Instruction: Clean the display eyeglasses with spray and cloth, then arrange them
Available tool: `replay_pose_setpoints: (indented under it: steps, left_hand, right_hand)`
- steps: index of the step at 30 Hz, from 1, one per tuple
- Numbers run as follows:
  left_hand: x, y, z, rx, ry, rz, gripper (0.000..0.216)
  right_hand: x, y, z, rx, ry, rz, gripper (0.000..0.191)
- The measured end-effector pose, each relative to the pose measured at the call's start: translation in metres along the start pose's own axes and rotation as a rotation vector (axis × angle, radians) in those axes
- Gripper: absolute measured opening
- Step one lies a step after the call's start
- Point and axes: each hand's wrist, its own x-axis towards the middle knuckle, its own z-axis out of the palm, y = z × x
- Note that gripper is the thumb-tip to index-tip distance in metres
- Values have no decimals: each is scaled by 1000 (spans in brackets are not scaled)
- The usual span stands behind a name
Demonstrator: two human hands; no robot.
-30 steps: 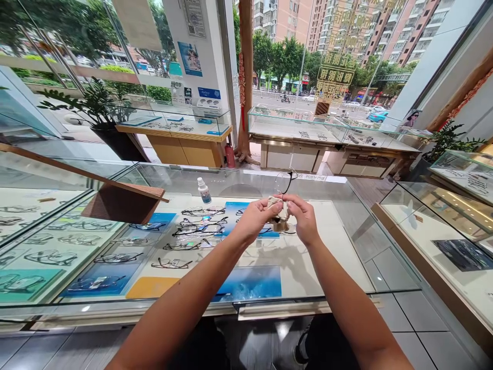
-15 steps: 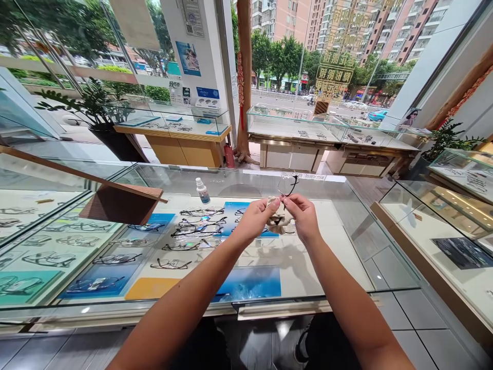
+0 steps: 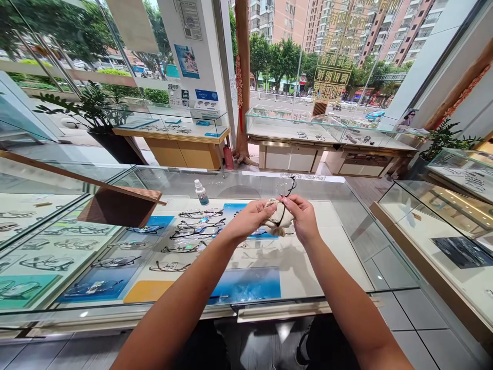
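Observation:
Above the glass display counter, both my hands are close together at a pair of eyeglasses [image 3: 291,186] with dark temples. My left hand [image 3: 252,217] is closed on a cream cleaning cloth [image 3: 278,224], which is bunched around part of the glasses. One dark temple lies across the cloth. My right hand [image 3: 303,216] pinches the frame with thumb and fingers; one lens and the other temple stick up past the fingertips. The lens inside the cloth is hidden. A small white spray bottle [image 3: 201,192] stands on the counter to the left of my hands.
Beneath the counter glass [image 3: 308,280] lie several eyeglasses [image 3: 198,229] on white and blue panels. A brown slatted wooden stand [image 3: 115,205] is at the left. More glass showcases [image 3: 442,226] stand to the right and by the windows. A red fire extinguisher [image 3: 228,156] stands beside the wooden post.
The cloth has shifted and spread in my left hand, and a dark temple now shows across it. The glasses have tilted slightly. My right hand keeps its pinch.

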Motion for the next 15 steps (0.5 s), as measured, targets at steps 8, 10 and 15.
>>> replay_pose_setpoints:
  steps: [8,10,15]
  left_hand:
    - [4,-6,5,72,147,55,53]
    - [5,-7,5,73,175,74,53]
    - [0,2,-4,40,-24,10,49]
  right_hand:
    - [0,2,5,-15,-17,-8,22]
    - [1,3,5,-24,-13,-19,22]
    - [2,3,2,-8,17,26,26]
